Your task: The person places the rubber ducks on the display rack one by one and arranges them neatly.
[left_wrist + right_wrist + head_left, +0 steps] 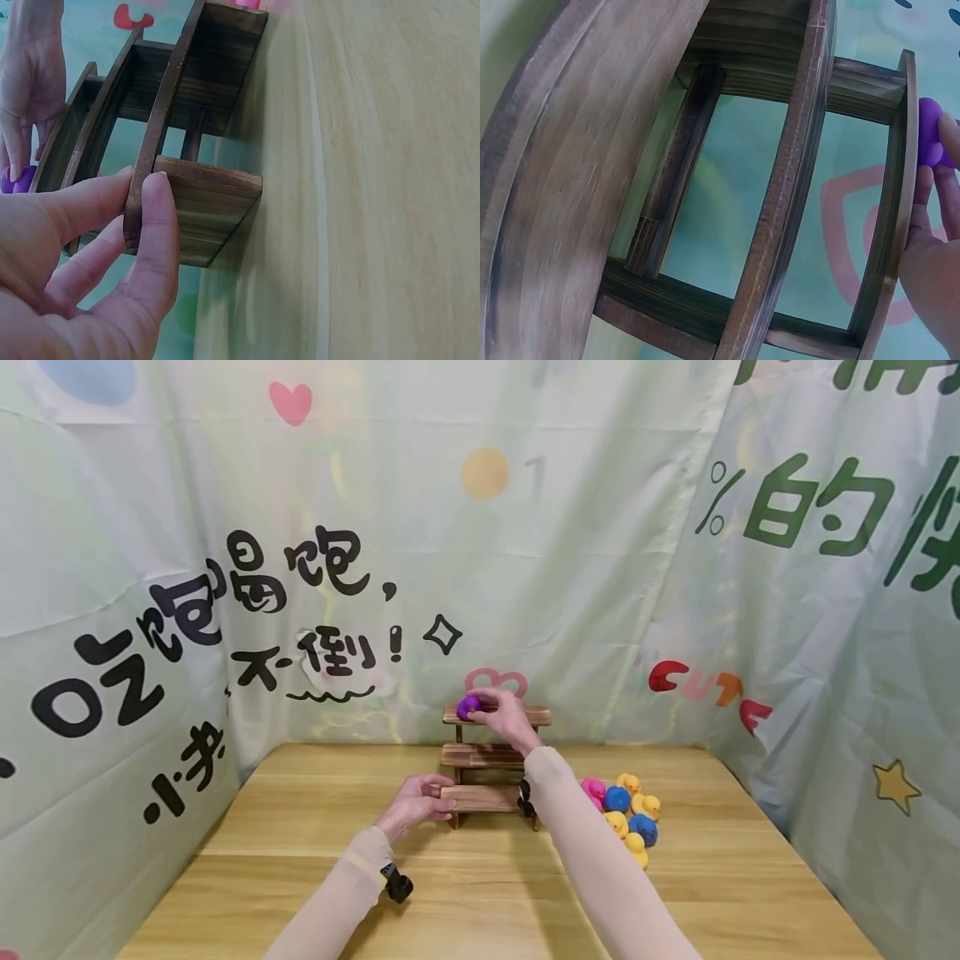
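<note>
A small three-tier wooden shelf (487,798) stands at the back of the table. My left hand (416,802) pinches the left end of its lowest step, thumb on one face and fingers on the other, as the left wrist view shows. Up at the top step, my right hand (504,717) holds a purple rubber duck (468,707) between thumb and fingers, at the step's left end. In the right wrist view the purple duck (930,133) sits right against the top board (907,187), partly hidden by the fingers.
Right of the shelf lies a cluster of rubber ducks: several yellow ones (647,807), blue ones (643,829) and a pink one (593,791). The wooden table (315,827) is bounded by printed cloth walls (585,568) at the back and sides.
</note>
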The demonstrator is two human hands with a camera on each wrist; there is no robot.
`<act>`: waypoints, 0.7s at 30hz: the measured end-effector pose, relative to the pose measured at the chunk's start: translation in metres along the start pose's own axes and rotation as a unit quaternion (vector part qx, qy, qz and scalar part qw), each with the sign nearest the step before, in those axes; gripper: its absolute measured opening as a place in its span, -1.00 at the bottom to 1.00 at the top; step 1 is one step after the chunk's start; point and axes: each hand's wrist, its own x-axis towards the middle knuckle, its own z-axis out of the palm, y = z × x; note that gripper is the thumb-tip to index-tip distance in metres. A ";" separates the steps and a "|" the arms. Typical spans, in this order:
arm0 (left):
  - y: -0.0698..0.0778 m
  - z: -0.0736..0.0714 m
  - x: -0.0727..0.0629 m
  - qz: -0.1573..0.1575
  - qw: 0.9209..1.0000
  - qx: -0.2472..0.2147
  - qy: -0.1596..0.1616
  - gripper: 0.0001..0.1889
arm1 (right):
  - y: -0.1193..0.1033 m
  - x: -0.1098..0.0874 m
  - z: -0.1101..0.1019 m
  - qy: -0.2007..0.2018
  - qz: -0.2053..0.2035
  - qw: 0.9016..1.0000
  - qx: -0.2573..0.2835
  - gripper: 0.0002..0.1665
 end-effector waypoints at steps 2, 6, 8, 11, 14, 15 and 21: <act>0.000 0.001 0.000 0.000 1.000 0.001 -0.002 -0.55 | 0.001 -0.001 -0.001 0.000 0.001 1.000 0.001 -0.42; 0.001 0.004 0.000 -0.001 1.000 0.000 -0.006 -0.54 | 0.002 -0.003 -0.003 0.004 0.005 1.000 0.002 -0.39; 0.001 0.004 0.001 0.001 1.000 0.000 -0.006 -0.54 | 0.002 -0.004 -0.005 0.005 0.006 1.000 0.004 -0.36; 0.001 0.003 0.001 0.003 1.000 0.002 -0.003 -0.54 | 0.002 -0.004 -0.006 0.005 0.003 1.000 0.009 -0.33; 0.000 0.001 0.001 0.000 1.000 0.004 0.001 -0.54 | 0.002 -0.005 -0.006 -0.001 -0.002 1.000 0.023 -0.32; -0.001 0.000 0.001 0.000 1.000 0.005 0.002 -0.54 | 0.003 -0.005 -0.007 -0.004 -0.004 1.000 0.027 -0.32; -0.001 -0.001 0.002 0.001 1.000 0.013 0.004 -0.55 | 0.007 -0.006 -0.013 0.000 -0.011 0.999 0.048 -0.35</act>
